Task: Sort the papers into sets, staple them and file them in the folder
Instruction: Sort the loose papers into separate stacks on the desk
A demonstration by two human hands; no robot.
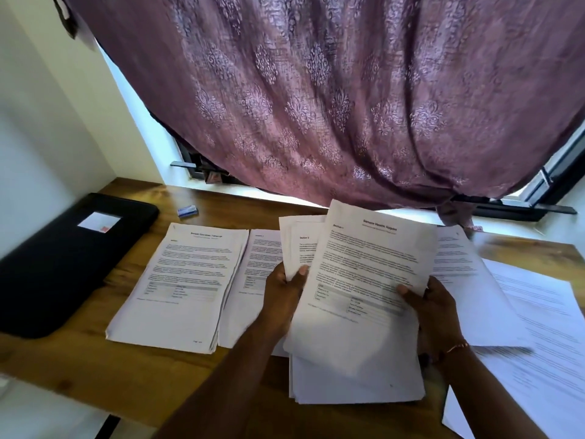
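Papers [364, 280] are fanning at centre frame, left hand [281, 293] and right hand [433, 308] each pinching some; any loosening grip is likely risking sheets mixing into the sorted stack [180, 280].

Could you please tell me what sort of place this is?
Probably a home desk by a window: a wooden table with printed papers, a black folder, and a patterned curtain over the window behind.

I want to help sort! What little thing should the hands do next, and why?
Probably the right hand should slide its front sheet off the left hand's sheets and lay it apart from the left stack: their headings look different.
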